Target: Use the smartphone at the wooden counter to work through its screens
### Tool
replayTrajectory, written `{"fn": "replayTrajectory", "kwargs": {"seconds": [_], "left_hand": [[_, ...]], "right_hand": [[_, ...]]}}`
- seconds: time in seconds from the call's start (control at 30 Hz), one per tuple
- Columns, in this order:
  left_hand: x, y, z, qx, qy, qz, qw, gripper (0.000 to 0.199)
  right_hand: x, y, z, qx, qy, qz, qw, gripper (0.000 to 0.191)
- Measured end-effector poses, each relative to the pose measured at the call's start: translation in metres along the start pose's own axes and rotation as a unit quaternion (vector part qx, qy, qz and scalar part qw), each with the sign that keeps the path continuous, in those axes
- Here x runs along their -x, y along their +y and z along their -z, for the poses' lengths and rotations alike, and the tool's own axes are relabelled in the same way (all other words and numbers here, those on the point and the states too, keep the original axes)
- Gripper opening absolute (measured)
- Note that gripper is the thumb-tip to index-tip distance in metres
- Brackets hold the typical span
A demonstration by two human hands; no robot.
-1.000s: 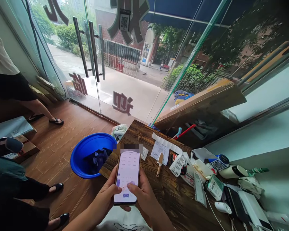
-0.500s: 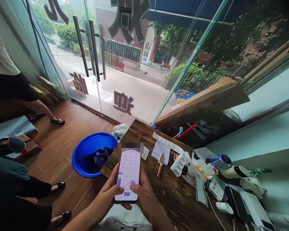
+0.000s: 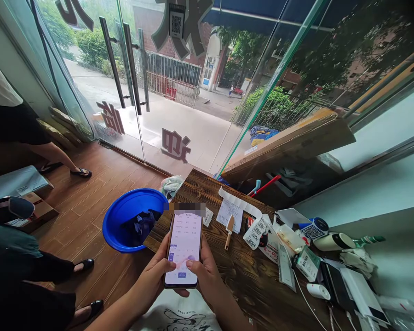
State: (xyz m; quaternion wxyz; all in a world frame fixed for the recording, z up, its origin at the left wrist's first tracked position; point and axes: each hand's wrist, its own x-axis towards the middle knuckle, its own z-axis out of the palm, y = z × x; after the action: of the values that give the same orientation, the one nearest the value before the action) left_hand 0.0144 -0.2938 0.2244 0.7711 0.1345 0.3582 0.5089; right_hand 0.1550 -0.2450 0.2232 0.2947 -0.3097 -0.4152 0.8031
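Observation:
A smartphone (image 3: 183, 243) with a lit, pale purple screen is held upright between both my hands, over the near left edge of the dark wooden table (image 3: 255, 280). My left hand (image 3: 158, 265) grips its left side, thumb on the lower screen. From the other side my right hand (image 3: 207, 271) holds it, that thumb also over the lower screen. Fingers behind the phone are mostly hidden. Beyond it on the table lie a small knife with a wooden handle (image 3: 229, 230), a printed paper sheet (image 3: 230, 212) and a strip of numbered labels (image 3: 254, 235).
A blue tub (image 3: 119, 218) with dark cloth inside stands on the floor left of the table. Clutter crowds the table's right side, including a green-white box (image 3: 307, 264) and a white cable (image 3: 305, 299). Two people stand at left. Glass doors (image 3: 131, 73) are ahead.
The view has shifted slightly. Both hands keep hold of the phone, and the thumbs have moved only a little over the screen.

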Motion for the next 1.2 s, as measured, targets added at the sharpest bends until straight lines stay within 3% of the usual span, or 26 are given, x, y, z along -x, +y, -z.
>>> {"fn": "replayTrajectory", "kwargs": {"seconds": [0.2,0.4,0.67,0.9,1.2], "left_hand": [[0.001,-0.001,-0.001,0.003,0.002,-0.004,1.0,0.1],[0.005,0.003,-0.008,-0.002,0.021,0.002,1.0,0.099],[0.005,0.006,-0.01,-0.01,0.018,0.0,1.0,0.099],[0.011,0.013,-0.023,-0.019,0.045,-0.005,0.999,0.097],[0.009,0.013,-0.022,-0.037,0.038,-0.009,0.999,0.098]], "right_hand": [[0.003,-0.009,-0.005,-0.003,0.068,-0.034,0.997,0.07],[0.001,-0.012,-0.002,0.041,0.068,-0.031,0.996,0.069],[0.0,-0.012,-0.003,0.026,0.044,-0.002,0.999,0.067],[0.001,-0.012,-0.003,0.018,0.027,0.008,0.999,0.063],[0.002,-0.006,0.001,0.03,0.011,0.014,0.999,0.059]]}}
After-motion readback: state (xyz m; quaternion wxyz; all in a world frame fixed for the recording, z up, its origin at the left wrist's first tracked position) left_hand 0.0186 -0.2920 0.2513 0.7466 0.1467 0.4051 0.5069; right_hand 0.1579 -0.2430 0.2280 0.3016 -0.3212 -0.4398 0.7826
